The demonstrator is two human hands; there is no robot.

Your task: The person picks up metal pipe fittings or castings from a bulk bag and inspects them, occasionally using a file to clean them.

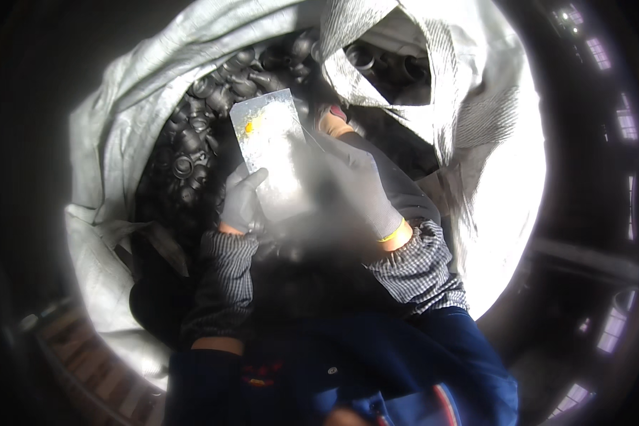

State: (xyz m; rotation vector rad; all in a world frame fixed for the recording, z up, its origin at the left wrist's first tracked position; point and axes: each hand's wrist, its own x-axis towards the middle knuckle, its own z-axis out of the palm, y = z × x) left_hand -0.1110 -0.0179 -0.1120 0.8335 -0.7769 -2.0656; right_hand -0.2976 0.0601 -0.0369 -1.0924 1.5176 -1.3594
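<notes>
My left hand point(241, 199), in a grey glove, grips a pale flat rectangular plate point(273, 149) by its lower left side, thumb on its face. The plate is tilted and bright with glare, with a yellow spot near its top left. My right hand point(358, 181), also gloved in grey, lies along the plate's right side; its fingers are blurred and partly lost in haze, so I cannot tell what they hold. Below and around both hands lie many black, rounded, hollow pieces point(184, 142) like pipe fittings.
A large white woven bulk bag point(92, 170) surrounds the black pieces. Its wide strap loop point(433, 78) hangs over the far right side. A dark trouser leg point(397, 170) with a bare ankle point(334, 124) rests inside the bag. Slatted wood point(92, 362) shows at lower left.
</notes>
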